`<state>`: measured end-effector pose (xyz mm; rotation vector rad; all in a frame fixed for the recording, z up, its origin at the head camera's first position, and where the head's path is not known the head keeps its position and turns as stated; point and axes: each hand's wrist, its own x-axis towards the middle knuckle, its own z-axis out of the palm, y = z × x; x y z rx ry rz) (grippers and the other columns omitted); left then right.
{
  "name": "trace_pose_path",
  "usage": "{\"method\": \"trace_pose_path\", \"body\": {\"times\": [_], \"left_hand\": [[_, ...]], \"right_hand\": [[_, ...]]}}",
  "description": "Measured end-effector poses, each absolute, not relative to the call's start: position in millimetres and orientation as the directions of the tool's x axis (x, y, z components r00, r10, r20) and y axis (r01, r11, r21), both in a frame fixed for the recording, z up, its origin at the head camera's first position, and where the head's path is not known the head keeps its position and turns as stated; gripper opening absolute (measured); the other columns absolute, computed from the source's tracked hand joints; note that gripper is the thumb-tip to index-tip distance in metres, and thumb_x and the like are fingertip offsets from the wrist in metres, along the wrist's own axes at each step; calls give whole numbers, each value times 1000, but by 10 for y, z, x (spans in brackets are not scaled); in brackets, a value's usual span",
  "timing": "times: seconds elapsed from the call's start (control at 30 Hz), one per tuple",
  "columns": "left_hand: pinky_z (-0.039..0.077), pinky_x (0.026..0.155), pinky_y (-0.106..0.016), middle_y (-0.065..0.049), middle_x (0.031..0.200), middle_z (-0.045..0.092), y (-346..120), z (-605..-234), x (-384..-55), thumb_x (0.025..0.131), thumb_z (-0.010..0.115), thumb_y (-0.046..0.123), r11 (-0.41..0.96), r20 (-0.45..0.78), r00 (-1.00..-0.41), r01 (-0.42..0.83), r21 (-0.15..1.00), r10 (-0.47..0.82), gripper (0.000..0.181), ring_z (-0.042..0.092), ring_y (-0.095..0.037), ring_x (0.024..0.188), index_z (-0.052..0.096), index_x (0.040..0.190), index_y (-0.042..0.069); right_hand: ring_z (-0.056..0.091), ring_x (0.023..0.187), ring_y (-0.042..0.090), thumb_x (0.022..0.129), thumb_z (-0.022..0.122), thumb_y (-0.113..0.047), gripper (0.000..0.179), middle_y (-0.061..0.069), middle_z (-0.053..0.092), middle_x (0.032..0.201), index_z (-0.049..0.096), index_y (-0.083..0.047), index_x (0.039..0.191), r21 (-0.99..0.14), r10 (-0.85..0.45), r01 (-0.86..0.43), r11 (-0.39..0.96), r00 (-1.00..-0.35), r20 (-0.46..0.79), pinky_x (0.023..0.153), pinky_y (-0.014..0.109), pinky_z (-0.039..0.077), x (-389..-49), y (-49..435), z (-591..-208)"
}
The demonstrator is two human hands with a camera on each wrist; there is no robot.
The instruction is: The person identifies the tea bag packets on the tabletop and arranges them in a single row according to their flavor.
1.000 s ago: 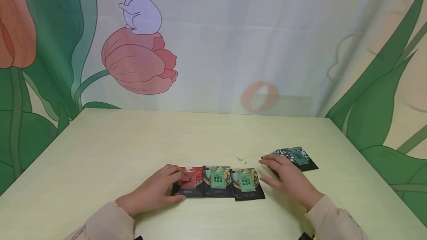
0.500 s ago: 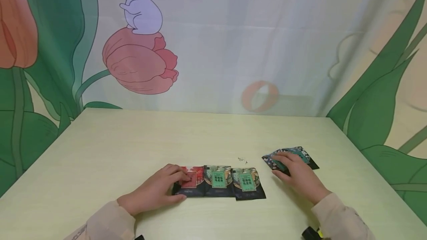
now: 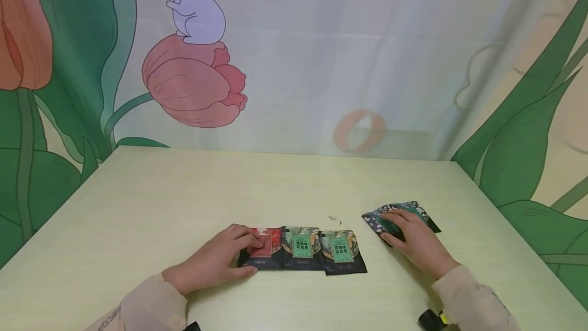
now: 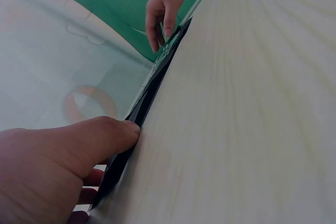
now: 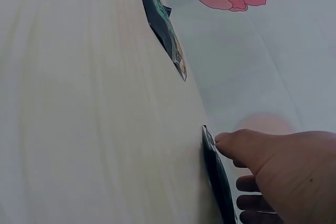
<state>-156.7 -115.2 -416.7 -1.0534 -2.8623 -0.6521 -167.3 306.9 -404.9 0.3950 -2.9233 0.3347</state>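
Note:
Three tea sachets lie in a row on the pale table in the head view. My left hand rests on the leftmost, a red and black sachet, its thumb at the near edge. Beside it lie a green-labelled sachet and a second green-labelled sachet, which sits slightly crooked. Farther right, my right hand is over a dark blue floral sachet, fingers spread across its top and thumb by its near edge. The hand covers its middle, and whether more sachets lie beneath it cannot be told.
The pale wooden table ends at a hanging cloth printed with flowers and an animal. Small dark marks or specks show on the table behind the row. A black device sits below the right sleeve.
My right hand has moved right, from beside the rightmost green-labelled sachet to over the blue floral sachet. My left hand has stayed on the red sachet.

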Motion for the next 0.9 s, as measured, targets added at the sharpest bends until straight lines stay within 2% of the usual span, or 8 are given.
{"method": "trace_pose_path", "body": {"times": [0.23,0.4,0.67,0.9], "left_hand": [[46,102,-40,5,124,57,-1153,-4181,-1576,83,74,36,694,155,-780,614,376,606,36,50,-16,118,64,113,21],[47,101,-42,4,123,57,-1151,-4172,-1575,84,73,37,685,168,-768,631,365,618,35,50,-18,118,64,113,20],[46,103,-40,5,124,56,-1166,-4161,-1572,83,73,38,701,138,-784,607,375,605,36,49,-16,119,64,114,20],[46,102,-42,3,125,56,-1153,-4159,-1578,84,72,38,678,151,-766,628,381,625,37,49,-18,119,64,115,19]], "right_hand": [[48,124,46,90,65,-30,49,23,55,132,57,-6,132,-200,-236,-267,943,-958,165,101,61,40,-1668,3072,-4065],[49,122,45,90,66,-31,47,22,57,130,59,-6,130,-186,-239,-270,945,-955,173,101,60,41,-1663,3060,-4070],[51,120,44,89,66,-30,45,22,58,127,61,-6,127,-157,-248,-276,948,-952,177,100,60,41,-1658,3002,-4056],[50,122,43,90,65,-33,45,20,59,126,62,-8,128,-147,-238,-260,954,-959,155,100,60,41,-1621,2964,-4040]]}}
